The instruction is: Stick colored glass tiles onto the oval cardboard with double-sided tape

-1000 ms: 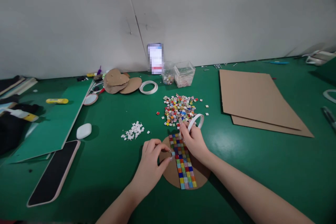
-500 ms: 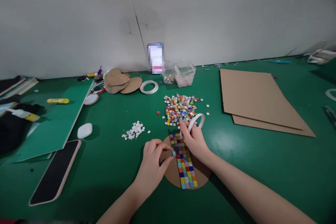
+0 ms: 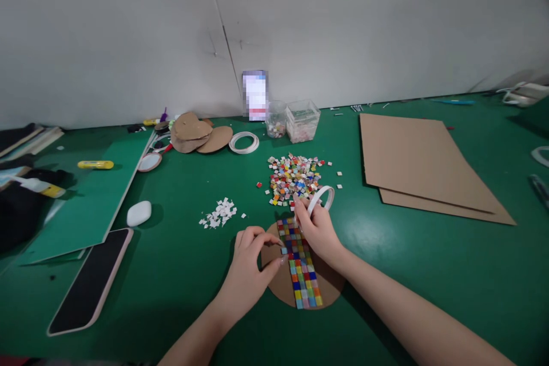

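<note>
A round cardboard disc (image 3: 278, 289) lies in front of me with a strip of coloured mosaic tiles (image 3: 305, 280) running across it in rows. My left hand (image 3: 251, 266) is at the strip's left edge, with thumb and forefinger closed around a small light-blue tile (image 3: 283, 250). At the strip's upper right, my right hand (image 3: 317, 231) has its fingers closed on a white roll of tape (image 3: 329, 199), which stands up from the hand. Its fingertips are close to the top rows and partly hide them. Just beyond lies a heap of loose tiles (image 3: 291, 177).
White scraps (image 3: 219, 213) lie left of the heap. Behind stand a clear square box (image 3: 302, 121), a clear cup (image 3: 275, 120) and a lit phone (image 3: 255, 94). Cardboard sheets (image 3: 420, 160) lie right; a dark phone (image 3: 92, 283) and a white case (image 3: 139, 214) lie left.
Almost nothing differs. Both hands stay in place, the left still with the light-blue tile and the right with the tape; the left thumb has shifted very slightly.
</note>
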`<state>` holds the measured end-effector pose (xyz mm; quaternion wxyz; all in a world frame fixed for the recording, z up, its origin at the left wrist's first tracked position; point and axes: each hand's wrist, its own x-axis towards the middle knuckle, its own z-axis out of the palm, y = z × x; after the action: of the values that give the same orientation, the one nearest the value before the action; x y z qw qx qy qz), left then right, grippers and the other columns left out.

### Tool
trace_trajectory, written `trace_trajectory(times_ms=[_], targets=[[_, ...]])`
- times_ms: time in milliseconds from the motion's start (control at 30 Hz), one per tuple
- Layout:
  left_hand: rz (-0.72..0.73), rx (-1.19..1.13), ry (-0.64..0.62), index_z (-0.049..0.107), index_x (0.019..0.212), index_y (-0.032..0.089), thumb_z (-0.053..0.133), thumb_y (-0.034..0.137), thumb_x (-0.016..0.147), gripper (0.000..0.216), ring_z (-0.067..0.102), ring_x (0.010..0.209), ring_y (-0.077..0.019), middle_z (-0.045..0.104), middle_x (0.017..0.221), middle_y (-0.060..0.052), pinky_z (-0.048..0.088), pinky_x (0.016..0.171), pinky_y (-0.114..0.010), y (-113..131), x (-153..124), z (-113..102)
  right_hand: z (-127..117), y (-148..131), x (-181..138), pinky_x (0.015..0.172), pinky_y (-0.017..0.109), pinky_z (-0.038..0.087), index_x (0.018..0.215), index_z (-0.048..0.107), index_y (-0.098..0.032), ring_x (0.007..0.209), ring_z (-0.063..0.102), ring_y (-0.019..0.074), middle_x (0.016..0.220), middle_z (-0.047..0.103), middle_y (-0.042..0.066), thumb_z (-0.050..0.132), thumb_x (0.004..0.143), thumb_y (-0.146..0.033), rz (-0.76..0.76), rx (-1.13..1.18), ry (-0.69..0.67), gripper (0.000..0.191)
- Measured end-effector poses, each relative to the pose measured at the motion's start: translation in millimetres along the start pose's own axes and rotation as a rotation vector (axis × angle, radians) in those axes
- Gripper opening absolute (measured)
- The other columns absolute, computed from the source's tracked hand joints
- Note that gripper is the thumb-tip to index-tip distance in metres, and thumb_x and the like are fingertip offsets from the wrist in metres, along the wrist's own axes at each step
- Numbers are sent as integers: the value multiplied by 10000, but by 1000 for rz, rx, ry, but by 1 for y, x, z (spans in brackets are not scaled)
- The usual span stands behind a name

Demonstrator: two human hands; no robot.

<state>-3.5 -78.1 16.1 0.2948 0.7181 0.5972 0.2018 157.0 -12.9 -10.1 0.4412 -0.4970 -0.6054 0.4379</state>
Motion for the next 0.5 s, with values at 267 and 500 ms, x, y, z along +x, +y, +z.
trace_trajectory(times_ms=[267, 500], targets=[[114, 139, 156, 464, 853, 195, 455, 241, 845, 48, 431, 868, -190, 477, 906, -43, 393, 749, -336, 2, 17, 1, -1, -3, 0, 452, 238, 275, 601, 361, -208, 436, 353, 96, 479, 361, -58, 338, 901, -364, -1, -19, -3, 339], [181, 296, 108, 485, 758, 182, 426, 275, 864, 152, 417, 841, -194, 459, 873, -43, 384, 723, -339, 4, 19, 4, 0, -2, 1, 448, 236, 281, 598, 356, -212, 438, 364, 100, 481, 363, -57, 344, 896, -381, -1, -1, 7, 343]])
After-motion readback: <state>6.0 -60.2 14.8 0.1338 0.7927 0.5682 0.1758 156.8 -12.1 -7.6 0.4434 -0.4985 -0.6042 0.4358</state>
